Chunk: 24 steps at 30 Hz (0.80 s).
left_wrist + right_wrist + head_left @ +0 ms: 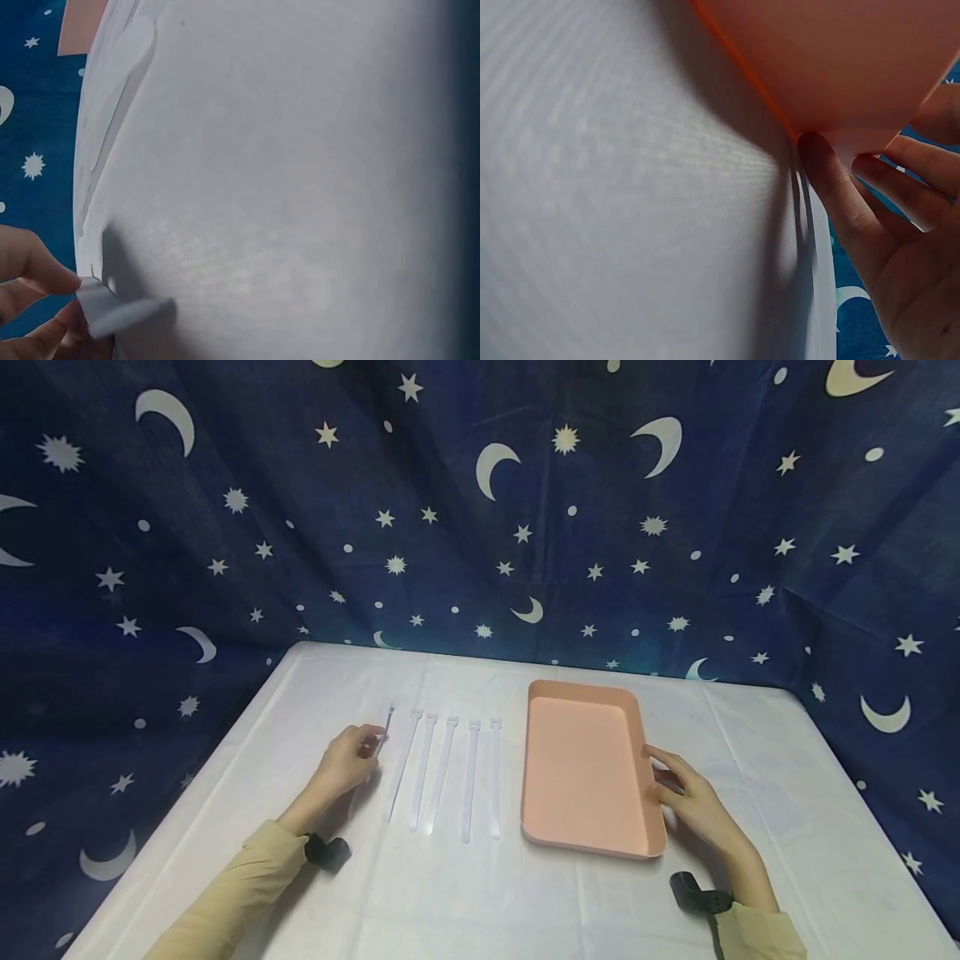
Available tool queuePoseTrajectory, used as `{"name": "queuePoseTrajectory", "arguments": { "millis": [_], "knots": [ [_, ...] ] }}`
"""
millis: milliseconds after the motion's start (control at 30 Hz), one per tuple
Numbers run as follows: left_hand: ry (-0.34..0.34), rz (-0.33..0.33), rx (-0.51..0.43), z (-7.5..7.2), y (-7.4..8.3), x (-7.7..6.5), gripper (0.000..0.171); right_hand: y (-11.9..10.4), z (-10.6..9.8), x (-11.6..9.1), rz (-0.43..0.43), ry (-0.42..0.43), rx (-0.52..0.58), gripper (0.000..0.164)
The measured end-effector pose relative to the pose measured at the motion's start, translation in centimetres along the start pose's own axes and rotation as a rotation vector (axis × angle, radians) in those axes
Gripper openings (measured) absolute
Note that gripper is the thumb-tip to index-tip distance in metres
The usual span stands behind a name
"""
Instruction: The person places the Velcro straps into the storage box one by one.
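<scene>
My left hand (348, 762) pinches a white cable tie (386, 727) between thumb and fingers. The tie is tilted, its head end pointing away from me and its lower end near the tabletop. In the left wrist view, part of the tie (124, 315) shows at the fingertips (60, 277), slightly bent. To the right of this hand, several more white cable ties (444, 775) lie side by side, their slotted heads at the far end. A pink rectangular tray (531, 760) stands to their right. My right hand (701, 802) touches the tray's right outer side with extended fingers (840, 184).
A white cloth (450, 902) covers the table. Behind it and along both sides hangs a dark blue curtain (450, 468) with moons and stars. A black wrist device (327, 853) sits on the left wrist, another black device (697, 895) on the right.
</scene>
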State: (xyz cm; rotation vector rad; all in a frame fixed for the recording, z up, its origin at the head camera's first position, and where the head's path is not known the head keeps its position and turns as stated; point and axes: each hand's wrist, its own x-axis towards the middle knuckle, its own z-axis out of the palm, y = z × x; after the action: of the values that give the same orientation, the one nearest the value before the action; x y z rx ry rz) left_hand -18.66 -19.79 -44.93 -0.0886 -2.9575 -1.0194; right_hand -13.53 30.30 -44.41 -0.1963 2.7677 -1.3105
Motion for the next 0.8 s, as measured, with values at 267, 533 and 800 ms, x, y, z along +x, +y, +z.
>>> {"name": "queuePoseTrajectory", "arguments": {
  "millis": [267,533,800],
  "knots": [
    [-0.013,-0.003,-0.016,-0.20,-0.30,0.18,0.044,-0.01,-0.01,-0.06,-0.009,-0.004,0.004,0.060],
    [-0.009,-0.011,-0.019,-0.25,-0.48,0.17,0.043,0.15,0.07,0.05,-0.010,-0.001,0.006,0.061],
    [-0.005,-0.037,-0.038,-0.19,-0.44,-0.02,0.042,0.00,0.01,-0.04,-0.012,0.000,-0.002,0.060]
  ]
}}
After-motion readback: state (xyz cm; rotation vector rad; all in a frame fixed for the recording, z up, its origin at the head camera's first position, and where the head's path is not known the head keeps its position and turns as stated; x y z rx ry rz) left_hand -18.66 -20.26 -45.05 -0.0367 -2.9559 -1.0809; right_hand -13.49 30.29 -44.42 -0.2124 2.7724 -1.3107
